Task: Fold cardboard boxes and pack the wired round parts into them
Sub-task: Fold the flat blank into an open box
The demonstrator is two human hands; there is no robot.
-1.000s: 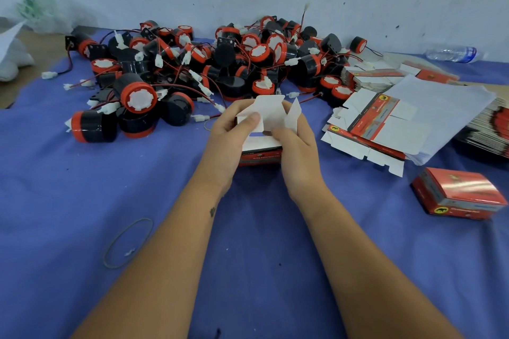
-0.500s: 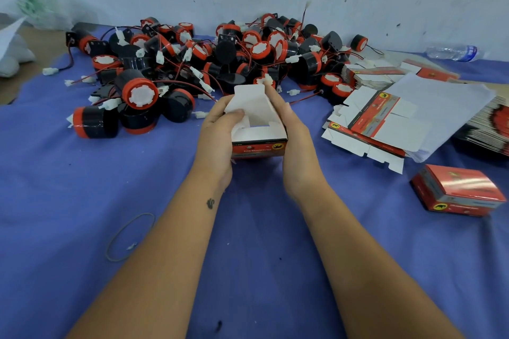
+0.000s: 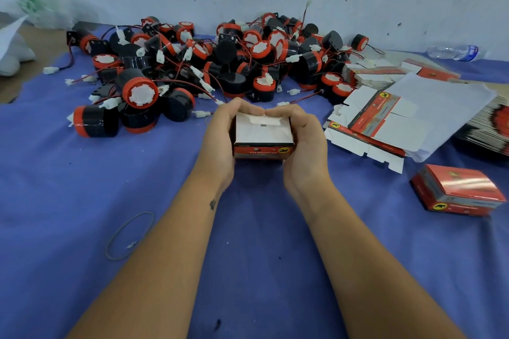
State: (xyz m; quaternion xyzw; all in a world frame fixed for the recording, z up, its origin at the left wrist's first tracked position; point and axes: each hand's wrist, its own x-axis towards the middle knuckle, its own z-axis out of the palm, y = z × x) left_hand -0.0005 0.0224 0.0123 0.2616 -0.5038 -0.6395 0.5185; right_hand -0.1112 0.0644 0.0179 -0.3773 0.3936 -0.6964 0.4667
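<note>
Flaps now folded down: both hands, left point(image 3: 220, 138) and right point(image 3: 302, 143), curl round the box point(image 3: 263, 138), just before the parts pile point(image 3: 209, 69).

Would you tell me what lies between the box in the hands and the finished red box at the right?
In the head view, only bare blue cloth lies between the held box and the finished red box.

Matt blue cloth point(image 3: 82, 187) underlies glossy red cardboard boxes point(image 3: 457, 192) and shiny black-and-red plastic parts point(image 3: 139, 92).
</note>
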